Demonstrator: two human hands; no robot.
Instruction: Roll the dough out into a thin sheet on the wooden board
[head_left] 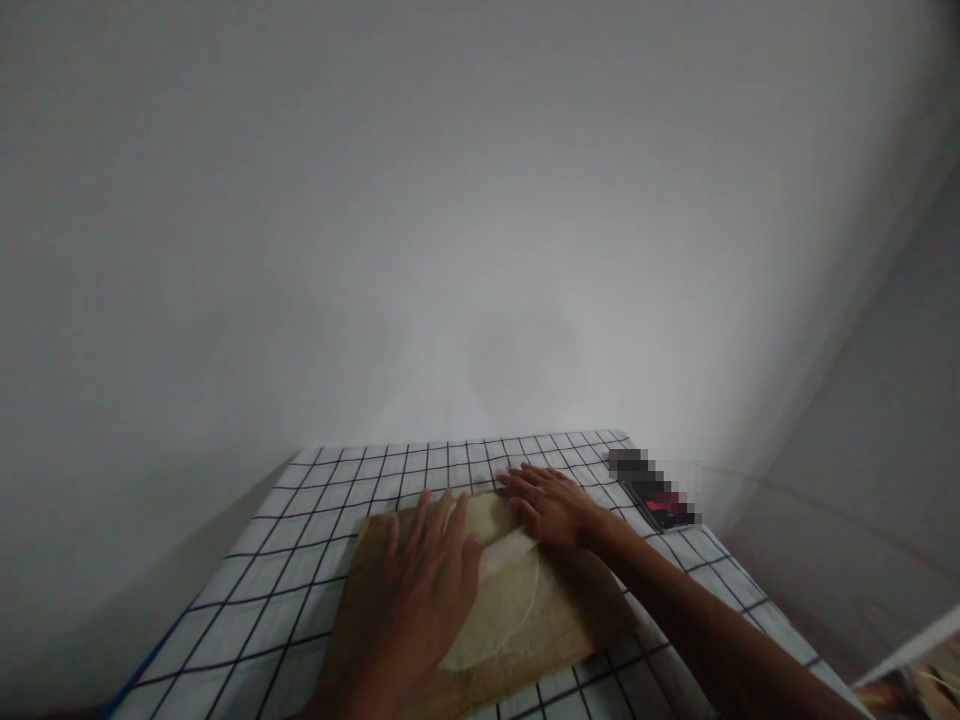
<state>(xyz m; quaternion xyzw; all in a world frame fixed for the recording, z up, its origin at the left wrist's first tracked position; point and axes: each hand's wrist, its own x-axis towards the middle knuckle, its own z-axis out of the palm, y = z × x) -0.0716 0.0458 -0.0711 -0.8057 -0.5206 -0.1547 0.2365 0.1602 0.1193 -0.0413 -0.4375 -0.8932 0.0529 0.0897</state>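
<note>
Dough sheet (pixel 495 615) flat on a wooden board (pixel 581 610) over checked cloth (pixel 300 560), with a pale strip (pixel 508 555) across it between left hand (pixel 427 580), fingers spread wide, and right hand (pixel 551 507), fingers outstretched, both undersides hidden from view

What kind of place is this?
It looks like a corner of a room in somebody's home, maybe where they make food. There's a checked tablecloth, a wooden board with what looks like flat dough on it, and a plain wall behind.
</note>
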